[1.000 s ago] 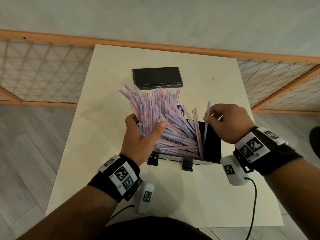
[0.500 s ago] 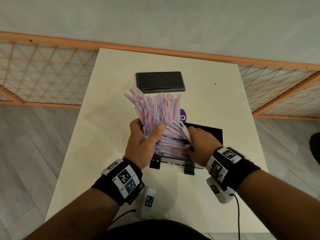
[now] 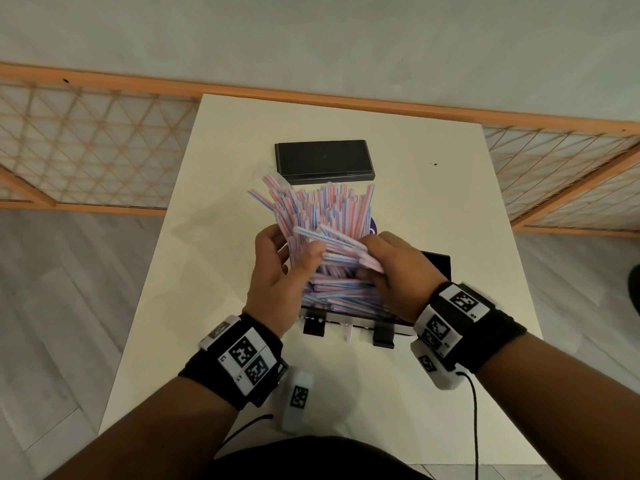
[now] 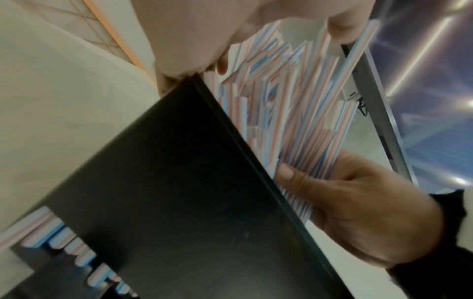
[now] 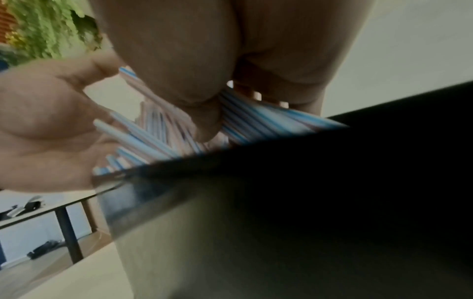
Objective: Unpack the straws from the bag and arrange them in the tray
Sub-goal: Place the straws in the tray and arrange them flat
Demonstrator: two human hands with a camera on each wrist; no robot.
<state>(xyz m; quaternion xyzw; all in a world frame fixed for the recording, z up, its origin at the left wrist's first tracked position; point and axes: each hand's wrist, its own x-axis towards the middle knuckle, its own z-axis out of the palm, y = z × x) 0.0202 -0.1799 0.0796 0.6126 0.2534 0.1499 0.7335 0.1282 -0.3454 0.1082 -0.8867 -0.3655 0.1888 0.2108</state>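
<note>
Leaning straws (image 3: 325, 216) fanned away, upward

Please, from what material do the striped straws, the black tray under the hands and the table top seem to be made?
Straws: probably plastic, possibly coated paper; thin stiff tubes, white with red and blue stripes, smooth.
Tray: looks like hard plastic or acrylic; smooth black wall with a dull sheen and a straight rim.
Table: likely laminate or painted board; flat, matte, cream surface without visible grain.

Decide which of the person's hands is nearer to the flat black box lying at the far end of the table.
Left. The left hand grips the upright straws, just short of the flat black box. The right hand holds straws over the tray, further right and slightly nearer the person.
</note>
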